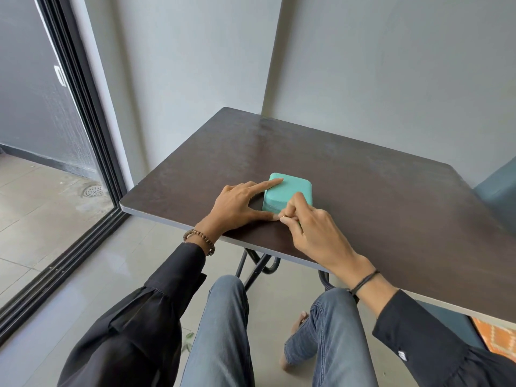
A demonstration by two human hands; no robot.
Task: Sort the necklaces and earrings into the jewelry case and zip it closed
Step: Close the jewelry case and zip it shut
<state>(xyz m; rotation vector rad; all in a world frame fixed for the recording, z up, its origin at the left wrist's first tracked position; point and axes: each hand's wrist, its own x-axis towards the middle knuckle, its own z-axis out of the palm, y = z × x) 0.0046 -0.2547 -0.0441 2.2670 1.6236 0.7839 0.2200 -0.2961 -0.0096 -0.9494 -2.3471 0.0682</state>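
Observation:
A small teal jewelry case [290,189] lies with its lid down on the dark table [363,191], near the front left edge. My left hand [240,206] braces it: the index finger lies straight along the lid's left edge and the thumb stretches along the table at the case's front. My right hand [310,227] is at the case's front right corner, its fingers curled and pinching a small gold zip pull [283,216]. No necklaces or earrings are in view.
The table stands in a corner against grey walls. A sliding glass door [69,135] is at the left, and a teal seat [499,191] at the right edge. My knees are under the table's front edge.

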